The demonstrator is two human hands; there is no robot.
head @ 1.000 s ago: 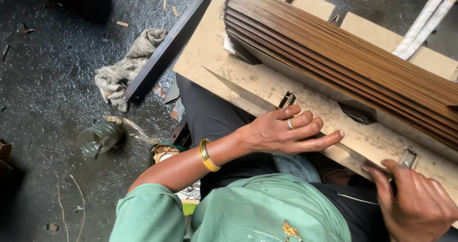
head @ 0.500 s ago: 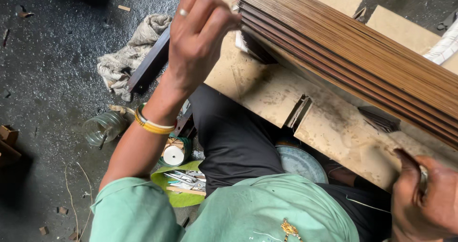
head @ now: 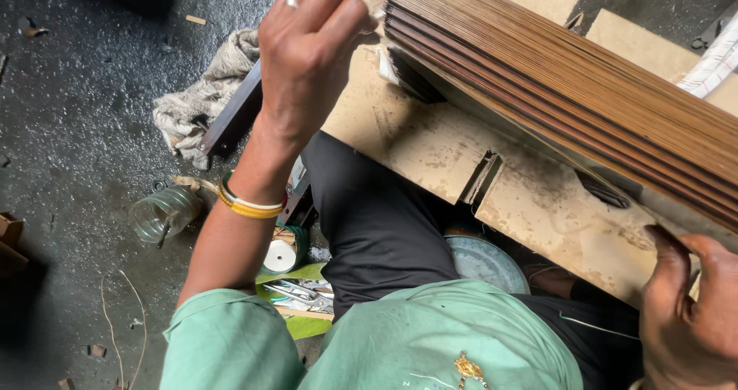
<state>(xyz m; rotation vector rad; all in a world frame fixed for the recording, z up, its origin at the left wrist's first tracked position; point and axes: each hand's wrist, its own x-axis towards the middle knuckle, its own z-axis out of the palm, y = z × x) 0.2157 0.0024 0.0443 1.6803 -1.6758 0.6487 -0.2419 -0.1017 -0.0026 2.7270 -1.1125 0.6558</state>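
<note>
**Hands at both ends of the slat stack**

My left hand (head: 307,48) is raised, fingers pinched shut at the near end of the stack of brown slats (head: 569,90). The stack lies slanted on a tan board (head: 430,152) across my lap. My right hand (head: 688,313) curls closed around the board's lower edge. A rag (head: 196,106) and a clear jar (head: 161,213) lie on the floor.

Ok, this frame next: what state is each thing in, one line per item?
Left hand: raised, fingers pinched at the end of the slat stack.
Right hand: gripping the board's near edge.
Stack of dark wooden slats: bundled, lying on the board.
Board: flat across the lap.
Rag: crumpled on the floor.
Clear jar: lying on its side.
</note>
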